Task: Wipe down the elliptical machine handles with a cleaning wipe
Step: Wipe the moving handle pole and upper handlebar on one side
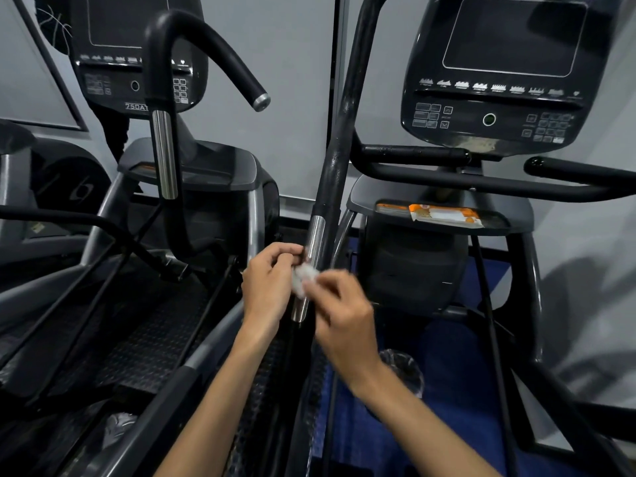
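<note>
Both hands were on the wipe (303, 278) at the chrome handle (311, 266): left hand (272, 287) curled round it, right hand (344, 318) pinching it.

Your left hand (272, 287) and right hand (344, 311) crowd the chrome handle section (315, 242) at the frame centre. At 12 o'clock the black handle shaft (339, 132) runs clear. At 3 o'clock the shroud (413, 266) blocks passage; at 9 o'clock, the neighbouring machine's frame (254, 215) narrows the gap.

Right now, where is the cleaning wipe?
In the head view, the cleaning wipe is low of centre, pinched between the left hand and right hand, against the handle's silver sensor strip.
</note>
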